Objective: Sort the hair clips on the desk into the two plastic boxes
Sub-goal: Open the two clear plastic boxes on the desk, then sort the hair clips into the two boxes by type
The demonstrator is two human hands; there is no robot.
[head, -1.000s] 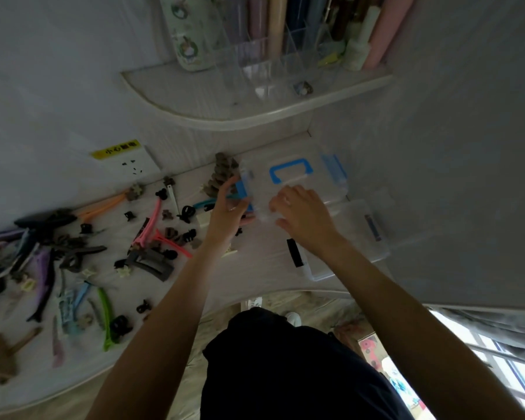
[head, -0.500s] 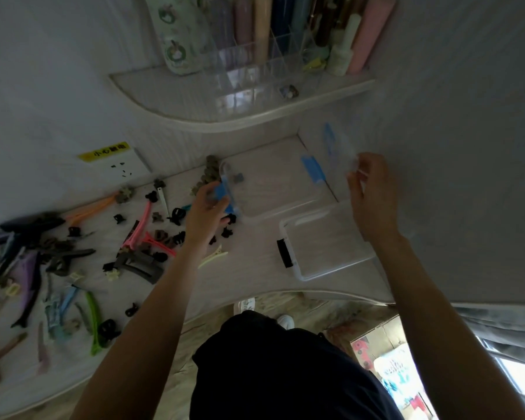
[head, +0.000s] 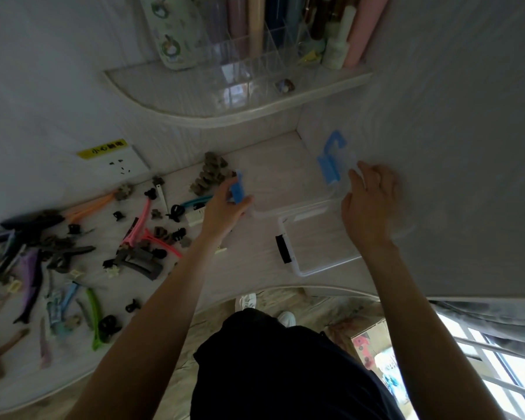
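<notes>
A clear plastic box point(head: 281, 180) with blue latches stands open at the back of the desk. My left hand point(head: 225, 209) grips its left end by a blue latch point(head: 237, 189). My right hand point(head: 370, 207) holds the box's clear lid point(head: 334, 156), with its blue handle, raised against the right wall. A second clear box point(head: 288, 234) with a black latch lies open in front, nothing visible in it. Several hair clips lie scattered on the left of the desk, among them a pink clip point(head: 140, 221), a green clip point(head: 93, 313) and a dark claw clip point(head: 140, 263).
A curved shelf point(head: 225, 116) above the desk carries a clear organiser point(head: 255, 56) and bottles. A wall socket point(head: 119, 165) with a yellow label sits at the back left. The wall closes the desk's right side. The desk's curved front edge point(head: 212, 301) runs near my legs.
My right hand has swung the blue-handled lid up off the box and over to the right wall. My left hand has stayed at the box's left latch.
</notes>
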